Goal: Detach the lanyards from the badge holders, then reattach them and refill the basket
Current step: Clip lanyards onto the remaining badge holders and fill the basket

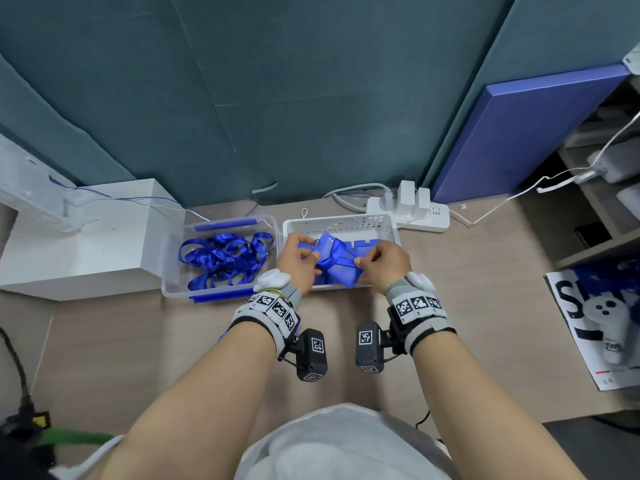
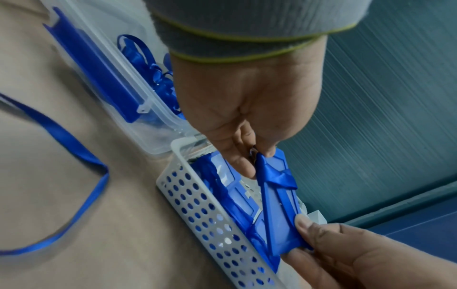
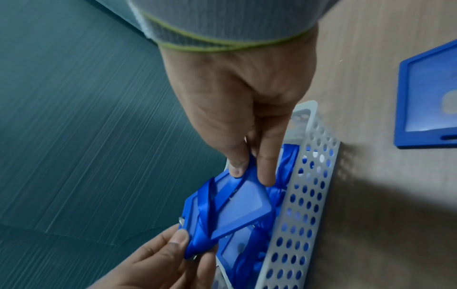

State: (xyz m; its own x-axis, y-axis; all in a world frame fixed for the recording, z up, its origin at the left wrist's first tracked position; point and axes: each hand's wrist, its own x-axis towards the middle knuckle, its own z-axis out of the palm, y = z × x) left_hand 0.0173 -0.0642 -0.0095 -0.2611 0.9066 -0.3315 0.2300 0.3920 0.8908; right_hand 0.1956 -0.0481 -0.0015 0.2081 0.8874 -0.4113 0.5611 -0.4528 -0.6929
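The worktop is carrying everything here, and at its far edge two containers are sitting side by side: a clear plastic box holding a heap of loose blue lanyards, and just beside it the white perforated basket with more blue badge holders lying inside. Over that basket both hands are working one badge holder with a blue ribbon wrapped across its face. The left hand is pinching the metal clip at the holder's top end, fingers curled in tight; the right hand is gripping the opposite end between thumb and forefinger. Now the risks, as I read it: the ribbon is crossing the holder, so pulling the clip free could be snagging or tugging the holder out of that light pinch and dropping it among the others. The clip is small and half hidden, so slipping off its catch looks likely. One spare holder is lying out on the worktop, apart from the basket.
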